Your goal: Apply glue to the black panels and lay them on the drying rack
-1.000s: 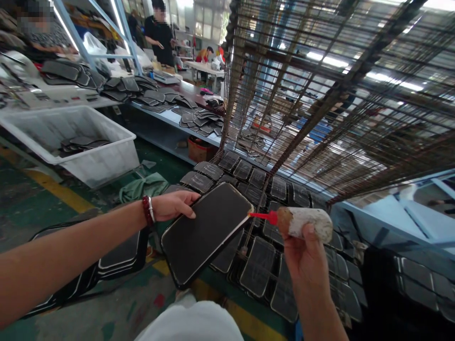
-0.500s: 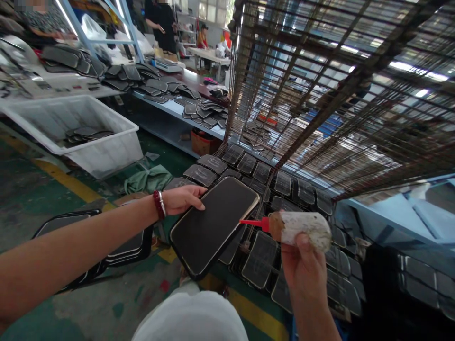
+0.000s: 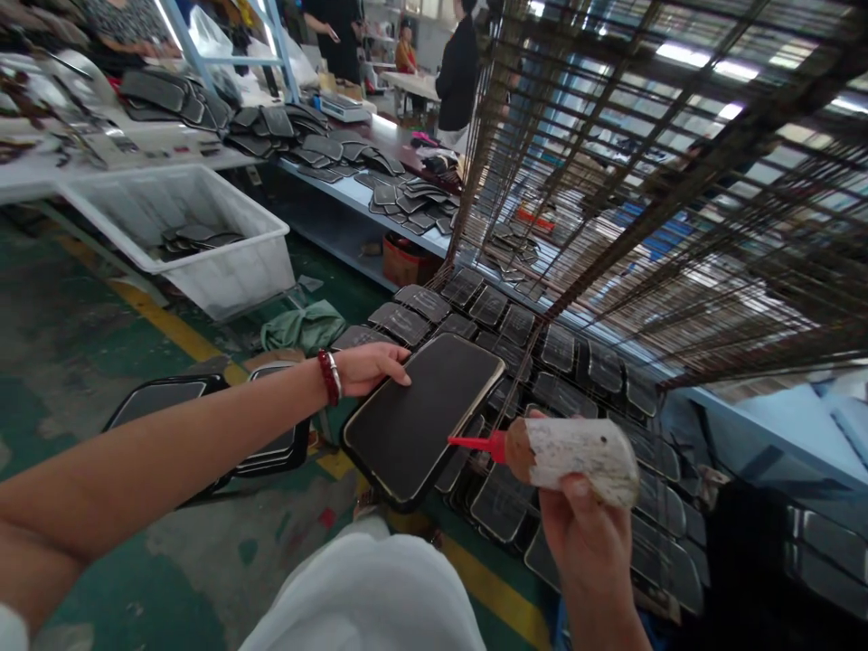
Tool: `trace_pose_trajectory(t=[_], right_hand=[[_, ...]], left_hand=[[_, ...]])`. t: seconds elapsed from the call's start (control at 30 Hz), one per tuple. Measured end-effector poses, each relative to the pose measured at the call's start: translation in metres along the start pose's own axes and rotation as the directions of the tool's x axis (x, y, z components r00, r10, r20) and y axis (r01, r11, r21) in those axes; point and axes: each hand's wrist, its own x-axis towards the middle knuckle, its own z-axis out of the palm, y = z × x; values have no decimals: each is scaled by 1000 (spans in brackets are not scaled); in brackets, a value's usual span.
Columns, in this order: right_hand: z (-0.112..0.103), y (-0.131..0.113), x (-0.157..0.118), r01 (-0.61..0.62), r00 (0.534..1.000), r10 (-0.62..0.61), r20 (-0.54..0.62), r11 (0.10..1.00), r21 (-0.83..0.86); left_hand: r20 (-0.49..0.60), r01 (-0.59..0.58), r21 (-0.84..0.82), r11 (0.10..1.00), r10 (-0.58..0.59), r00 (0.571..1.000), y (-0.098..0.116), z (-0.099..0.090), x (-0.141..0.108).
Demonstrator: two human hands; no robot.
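A dark rounded panel (image 3: 427, 416) with a pale line round its rim is held tilted in front of me. My left hand (image 3: 372, 368) grips its upper left edge, the thumb on its face and the other fingers partly hidden. My right hand (image 3: 589, 520) is wrapped round a stained white bottle (image 3: 587, 457) lying sideways in the grip. The bottle's thin red nozzle (image 3: 475, 443) points left, with its tip at the panel's right edge. Whether the tip touches the rim I cannot tell. Many similar panels lie in rows beneath and behind.
A wire rack (image 3: 610, 181) leans over the upper right. At the left are a white bin (image 3: 237, 271), a green cloth (image 3: 305, 327) and stacked panels (image 3: 159, 398). Piles of dark pieces (image 3: 332, 154) lie on the bench behind. Several people are in the background.
The nozzle tip has moved along the panel's right edge, down towards its near end. The view has shifted, so the surroundings appear further right, and a person in dark clothes now shows beside the rack.
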Motion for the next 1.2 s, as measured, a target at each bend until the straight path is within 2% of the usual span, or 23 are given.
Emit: trace_pose_trajectory(t=[0.13, 0.23, 0.37, 0.47, 0.63, 0.8, 0.87, 0.93, 1.0, 1.07, 1.13, 1.2], right_hand=[[1, 0, -7, -41, 999, 41, 6, 999, -25], [4, -3, -13, -52, 997, 54, 62, 998, -39], [11, -8, -21, -69, 986, 79, 148, 995, -72], [16, -11, -26, -65, 986, 76, 148, 995, -79], [14, -9, -27, -74, 996, 78, 42, 993, -96], [12, 14, -26, -1, 993, -5, -115, 999, -50], [19, 26, -29, -31, 985, 29, -168, 999, -9], [30, 35, -31, -128, 971, 140, -193, 989, 73], [44, 39, -27, -259, 947, 290, -135, 943, 208], [57, 36, -15, -346, 927, 374, -35, 885, 312], [65, 32, 5, -321, 940, 342, -11, 891, 322], [71, 30, 29, -237, 968, 249, -16, 939, 249]], left_hand=[[-36, -10, 30, 999, 11, 999, 0, 0, -4], [-86, -13, 41, 999, 17, 996, 0, -1, -6], [-178, -32, -5, 999, 31, 984, -1, -4, -10], [-250, -61, -44, 997, 49, 967, -1, -6, -12], [-350, -136, -141, 981, 80, 933, -4, -10, -18], [-456, -228, -306, 924, 68, 887, -20, -15, -17], [-504, -265, -363, 893, 51, 862, -29, -16, -14], [-555, -312, -386, 868, 51, 830, -38, -14, -12], [-602, -374, -357, 856, 95, 793, -46, -11, -12], [-614, -409, -306, 860, 150, 775, -52, -7, -13], [-579, -388, -273, 880, 172, 797, -57, -1, -16], [-525, -345, -255, 904, 170, 834, -60, 4, -20]])
